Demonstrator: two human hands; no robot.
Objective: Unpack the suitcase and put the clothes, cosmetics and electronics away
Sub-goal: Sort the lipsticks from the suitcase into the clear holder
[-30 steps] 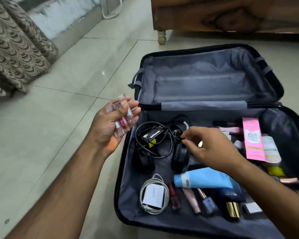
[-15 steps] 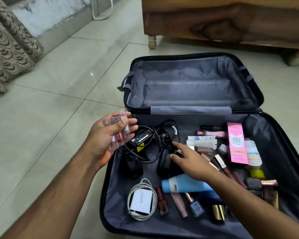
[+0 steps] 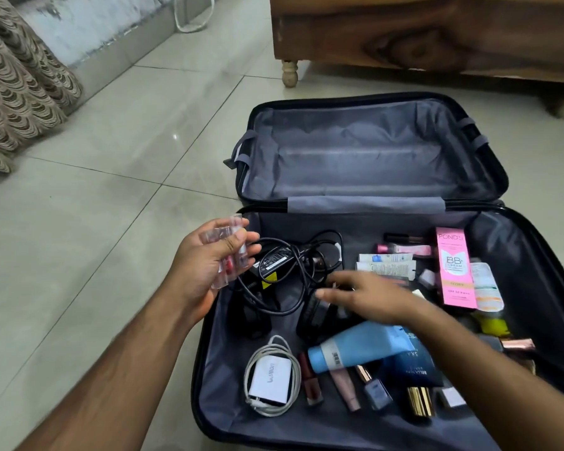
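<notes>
**Tech:** Suitcase position: it lies opened flat on pale glossy floor tiles, grey lining up. A patterned curtain hangs at far left; a wooden furniture piece on a turned leg stands just behind the lid half.

**Operator:** What can you read?

**Tech:** "POND'S" and "BB+ CREAM" on the pink carton at the near half's right side. "UBON" on the white charger, ringed by its white cable. The label on the black power adapter is too small to read. A blue tube lies near your right forearm.

**Operator:** Hand status?

**Tech:** Your left hand is over the suitcase's left edge, fingers and thumb curled around a cluster of small clear lipstick tubes. Your right hand is motion-blurred, fingers extended and slightly apart above the black headphones; whether they touch is unclear.

**Operator:** Change since half a second ago?

**Tech:** Your right hand has lifted slightly off the headphones. Your left hand's grip is unchanged.
</notes>
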